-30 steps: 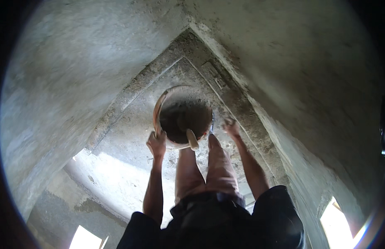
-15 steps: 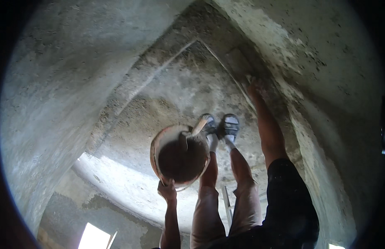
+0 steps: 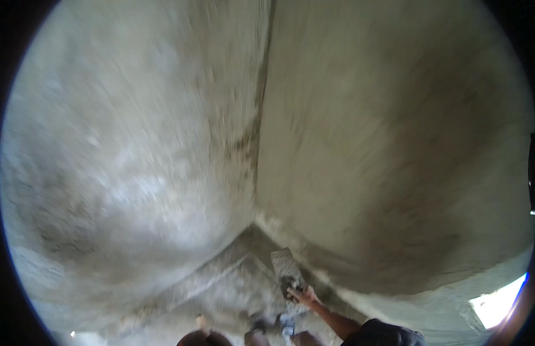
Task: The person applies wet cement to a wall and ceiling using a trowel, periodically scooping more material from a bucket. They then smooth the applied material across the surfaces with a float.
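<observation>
The right hand grips the float, fingers closed at its near end. The float is a grey, oblong board; its far end points up and slightly left, toward the corner where the two walls meet. It is located over the right-hand strip of the floor border, near the foot of the right wall; contact with the floor cannot be determined. The left hand is out of view, so its state cannot be told. At the lower edge, left of the feet, a dark, rounded bucket is partly cut off. A pale handle projects above it. The left wall is blurred.
</observation>
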`<state>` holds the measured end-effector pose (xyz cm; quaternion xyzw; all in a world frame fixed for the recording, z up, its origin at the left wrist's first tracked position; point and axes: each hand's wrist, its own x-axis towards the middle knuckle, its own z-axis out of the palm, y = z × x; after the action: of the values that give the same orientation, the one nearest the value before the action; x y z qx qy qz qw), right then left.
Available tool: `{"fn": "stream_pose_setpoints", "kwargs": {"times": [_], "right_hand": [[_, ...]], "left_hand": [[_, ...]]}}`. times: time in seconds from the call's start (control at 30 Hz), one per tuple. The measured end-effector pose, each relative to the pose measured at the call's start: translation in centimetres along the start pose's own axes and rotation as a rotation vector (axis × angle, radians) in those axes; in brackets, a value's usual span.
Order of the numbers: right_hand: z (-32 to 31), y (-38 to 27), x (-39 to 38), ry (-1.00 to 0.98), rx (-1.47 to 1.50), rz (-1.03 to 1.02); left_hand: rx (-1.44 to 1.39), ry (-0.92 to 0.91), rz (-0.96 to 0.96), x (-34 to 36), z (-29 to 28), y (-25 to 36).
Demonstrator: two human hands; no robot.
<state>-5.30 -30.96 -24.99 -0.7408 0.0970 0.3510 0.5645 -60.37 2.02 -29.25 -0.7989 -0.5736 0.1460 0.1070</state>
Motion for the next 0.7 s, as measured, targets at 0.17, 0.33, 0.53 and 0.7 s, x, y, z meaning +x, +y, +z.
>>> {"fn": "stream_pose_setpoints", "kwargs": {"times": [0.17, 0.33, 0.53, 0.7], "right_hand": [[-1.2, -24.8, -10.5, 0.365, 0.032, -0.503], [-1.2, -51.9, -17.3, 0.545, -0.075, -1.087], [-7.4, -75.1, -23.3, 1.246, -0.249, -1.288], [-12.7, -87.7, -28.3, 1.791, -0.526, -1.304]], "left_hand": [[-0.389, 0.032, 0.207, 10.4, 3.7, 8.5], [-0.520, 0.057, 0.310, 22.9, -0.8, 12.3], [-0.534, 0.068, 0.497, 37.1, -8.9, 12.1], [-0.595, 0.055, 0.594, 42.6, -12.9, 16.6]]}}
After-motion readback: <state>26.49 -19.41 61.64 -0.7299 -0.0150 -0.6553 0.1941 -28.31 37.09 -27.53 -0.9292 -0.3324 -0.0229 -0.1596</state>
